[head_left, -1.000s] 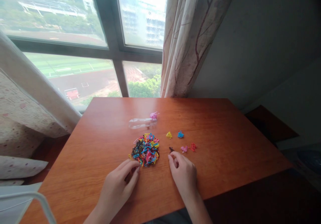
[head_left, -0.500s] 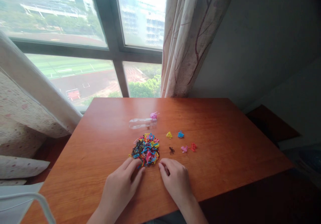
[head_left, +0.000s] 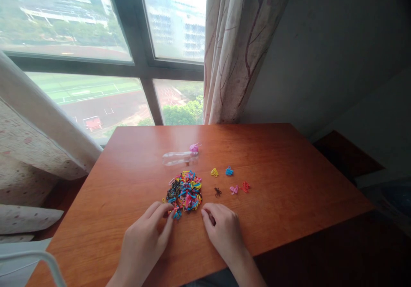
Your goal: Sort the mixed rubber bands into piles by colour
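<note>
Change: right hand (head_left: 224, 231) pulled back from the black band (head_left: 218, 191) since a second ago, now at 5 o'clock of the pile (head_left: 184, 191); black band left lying alone on the table (head_left: 289, 171).
Meaning: black band now set out with the other colours; both hands back at the pile's near edge, by the look of it for another pick.
Left hand (head_left: 146, 242): at 7 o'clock of the pile, fingers loosely curled, fingertips (head_left: 171, 212) touching bands at the near rim; thumb and forefinger close together on a blue-and-pink strand, though whether truly pinched cannot be told.
Right hand: palm down on the table, fingers bent and close together, tips just beside the pile's near-right edge; nothing seen held.
Pile: mixed heap of small bands, black, blue, yellow, pink, at table centre, between the hands and the bottle (head_left: 178, 156).
Singles: at 3 o'clock of the pile, apart from one another; yellow (head_left: 214, 172) and blue (head_left: 229, 171) in the far row, black, pink (head_left: 234, 189) and red (head_left: 245, 186) in the near row.
Bottle: clear, lying on its side at 12 o'clock of the pile, pink cap end toward the right.
Surroundings: window and curtain (head_left: 237, 51) beyond the table's far edge.
</note>
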Demonstrator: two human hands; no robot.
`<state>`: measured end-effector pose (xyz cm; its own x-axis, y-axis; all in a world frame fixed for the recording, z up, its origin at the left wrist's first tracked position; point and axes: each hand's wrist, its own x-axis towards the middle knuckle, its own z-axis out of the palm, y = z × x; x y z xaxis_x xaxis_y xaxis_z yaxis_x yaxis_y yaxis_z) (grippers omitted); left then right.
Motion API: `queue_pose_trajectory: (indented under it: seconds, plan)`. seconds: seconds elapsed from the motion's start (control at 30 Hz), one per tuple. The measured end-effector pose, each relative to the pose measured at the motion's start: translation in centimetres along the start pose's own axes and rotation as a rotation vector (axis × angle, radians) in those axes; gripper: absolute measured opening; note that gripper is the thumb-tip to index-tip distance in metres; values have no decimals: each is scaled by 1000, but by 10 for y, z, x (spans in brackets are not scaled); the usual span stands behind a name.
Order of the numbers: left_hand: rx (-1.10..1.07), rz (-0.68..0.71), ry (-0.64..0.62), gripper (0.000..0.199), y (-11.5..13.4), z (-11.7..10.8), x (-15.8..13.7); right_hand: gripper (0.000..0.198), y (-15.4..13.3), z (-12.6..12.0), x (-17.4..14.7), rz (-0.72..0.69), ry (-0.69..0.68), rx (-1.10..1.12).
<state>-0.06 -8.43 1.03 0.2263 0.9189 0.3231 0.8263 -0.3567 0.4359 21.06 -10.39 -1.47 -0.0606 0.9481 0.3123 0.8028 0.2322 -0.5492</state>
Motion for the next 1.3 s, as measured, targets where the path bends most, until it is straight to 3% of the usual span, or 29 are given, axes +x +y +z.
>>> queue_pose_trajectory:
  seconds: [0.3, 0.63, 1.0, 1.13, 1.3]
  plan:
    - [-51, 16, -18, 14, -6, -3, 3, 22, 0, 0, -1, 14, -21, 10]
    - [39, 75, -43, 19, -6, -3, 5, 20, -1, -1, 1, 7, -9, 6]
    - [-158, 144, -125, 17, 15, 0, 3, 18, -20, 3, -3, -59, -63, 222]
    - [-151, 136, -94, 17, 10, 2, 1, 20, -2, -5, -2, -4, -6, 199]
    - [-83, 117, -50, 17, -5, 2, 1, 27, 54, -30, -2, 144, 191, 38]
